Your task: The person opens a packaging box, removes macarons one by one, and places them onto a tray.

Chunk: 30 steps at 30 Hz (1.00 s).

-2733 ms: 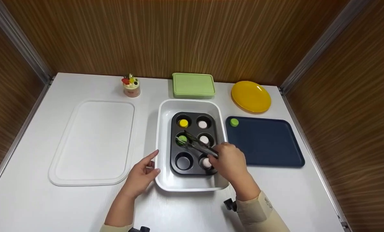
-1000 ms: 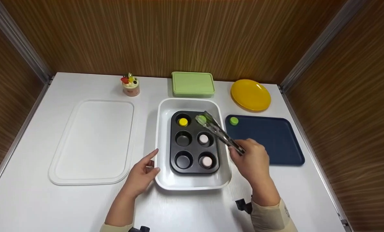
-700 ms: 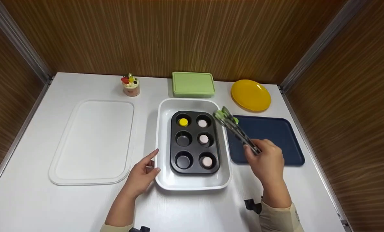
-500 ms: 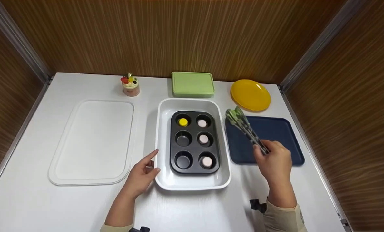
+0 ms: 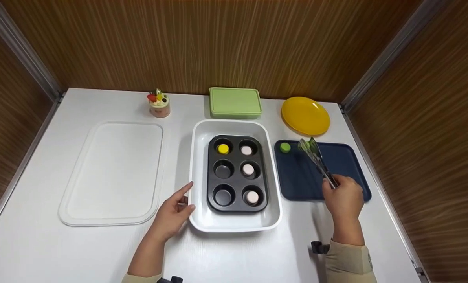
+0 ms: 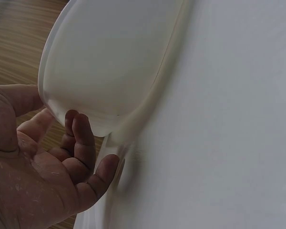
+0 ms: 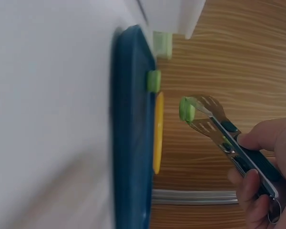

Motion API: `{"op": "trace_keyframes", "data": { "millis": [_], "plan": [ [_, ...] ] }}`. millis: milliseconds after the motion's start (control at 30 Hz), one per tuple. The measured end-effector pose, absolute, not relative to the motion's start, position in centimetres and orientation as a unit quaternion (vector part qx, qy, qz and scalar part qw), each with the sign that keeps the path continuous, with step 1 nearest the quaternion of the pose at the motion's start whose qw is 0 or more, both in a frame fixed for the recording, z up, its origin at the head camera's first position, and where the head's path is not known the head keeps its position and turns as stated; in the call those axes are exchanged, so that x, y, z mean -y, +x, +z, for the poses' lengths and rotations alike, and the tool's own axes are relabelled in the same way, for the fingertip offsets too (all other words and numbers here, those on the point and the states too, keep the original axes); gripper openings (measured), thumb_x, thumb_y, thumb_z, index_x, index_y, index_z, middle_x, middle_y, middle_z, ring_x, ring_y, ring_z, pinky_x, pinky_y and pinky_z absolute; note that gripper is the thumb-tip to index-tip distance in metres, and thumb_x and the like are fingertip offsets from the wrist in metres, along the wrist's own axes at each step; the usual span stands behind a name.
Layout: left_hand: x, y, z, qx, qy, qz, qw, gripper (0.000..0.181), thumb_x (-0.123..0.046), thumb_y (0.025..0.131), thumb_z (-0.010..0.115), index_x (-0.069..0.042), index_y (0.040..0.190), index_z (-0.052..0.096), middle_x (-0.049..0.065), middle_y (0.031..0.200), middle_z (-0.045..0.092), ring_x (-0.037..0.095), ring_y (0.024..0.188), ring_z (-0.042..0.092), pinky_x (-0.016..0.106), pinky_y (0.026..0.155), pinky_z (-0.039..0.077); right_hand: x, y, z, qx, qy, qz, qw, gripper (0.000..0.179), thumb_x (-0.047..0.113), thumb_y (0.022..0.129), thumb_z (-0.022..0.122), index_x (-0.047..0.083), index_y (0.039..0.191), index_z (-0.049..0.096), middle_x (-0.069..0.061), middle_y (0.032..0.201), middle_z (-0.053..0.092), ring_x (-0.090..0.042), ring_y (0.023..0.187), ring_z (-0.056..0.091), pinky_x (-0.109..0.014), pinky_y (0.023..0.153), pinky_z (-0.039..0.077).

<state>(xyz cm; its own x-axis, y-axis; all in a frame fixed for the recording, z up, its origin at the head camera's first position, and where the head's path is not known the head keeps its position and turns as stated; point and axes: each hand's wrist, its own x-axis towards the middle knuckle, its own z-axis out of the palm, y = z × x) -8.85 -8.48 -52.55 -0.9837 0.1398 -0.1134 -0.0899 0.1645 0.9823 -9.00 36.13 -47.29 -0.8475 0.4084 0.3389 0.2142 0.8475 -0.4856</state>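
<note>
My right hand [image 5: 344,196] grips a pair of metal serving tongs [image 5: 323,169] with dark handles. Pinched between the tong tips is a short green cylinder [image 7: 186,109], held above the navy tray [image 5: 316,186]; the right wrist view shows it well off the surface. Another green cylinder [image 5: 285,147] stands in that tray's far left corner. My left hand [image 5: 170,218] touches the left side of a white bin [image 5: 275,224], fingers loosely bent. Inside the bin lies a black muffin tin [image 5: 235,184], with a yellow cylinder [image 5: 223,149] and several pale pink ones [image 5: 248,169] in its cups.
Left of the bin lies a flat white lid [image 5: 118,173]. Along the back stand a dessert cup [image 5: 160,108] with fruit topping, a green lidded box [image 5: 235,102] and a yellow plate [image 5: 305,116]. Wood-grain panels [image 5: 234,43] enclose the table's back and sides.
The tongs lifted the green cylinder out of the tin's middle left cup and carried it right, over the bin's edge, to above the navy tray. My left hand stayed put.
</note>
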Motion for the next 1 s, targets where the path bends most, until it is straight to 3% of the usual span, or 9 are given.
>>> {"op": "trace_keyframes", "data": {
  "millis": [400, 1000],
  "plan": [
    [8.5, -8.7, -52.5, -0.766, 0.015, 0.637, 0.090, 0.062, 0.003, 0.096, 0.070, -0.007, 0.155, 0.053, 0.014, 0.106, 0.061, 0.020, 0.084, 0.061, 0.027, 0.069, 0.053, -37.2, -9.7, -49.6, 0.935, -0.178, 0.220, 0.216, 0.032, 0.009, 0.093, 0.071, -0.015, 0.114, 0.073, -0.034, 0.101, 0.068, -0.054, 0.094, 0.068, -0.065, 0.081, 0.054],
    [8.5, -8.8, -52.6, -0.764, 0.011, 0.639, 0.086, 0.062, 0.004, 0.095, 0.071, -0.008, 0.154, 0.056, 0.012, 0.104, 0.061, 0.020, 0.082, 0.061, 0.027, 0.070, 0.052, -37.8, -10.6, -50.1, 0.938, -0.206, 0.222, 0.170, 0.037, 0.013, 0.096, 0.067, -0.013, 0.122, 0.071, -0.036, 0.112, 0.066, -0.058, 0.104, 0.065, -0.068, 0.087, 0.051]
  ]
}}
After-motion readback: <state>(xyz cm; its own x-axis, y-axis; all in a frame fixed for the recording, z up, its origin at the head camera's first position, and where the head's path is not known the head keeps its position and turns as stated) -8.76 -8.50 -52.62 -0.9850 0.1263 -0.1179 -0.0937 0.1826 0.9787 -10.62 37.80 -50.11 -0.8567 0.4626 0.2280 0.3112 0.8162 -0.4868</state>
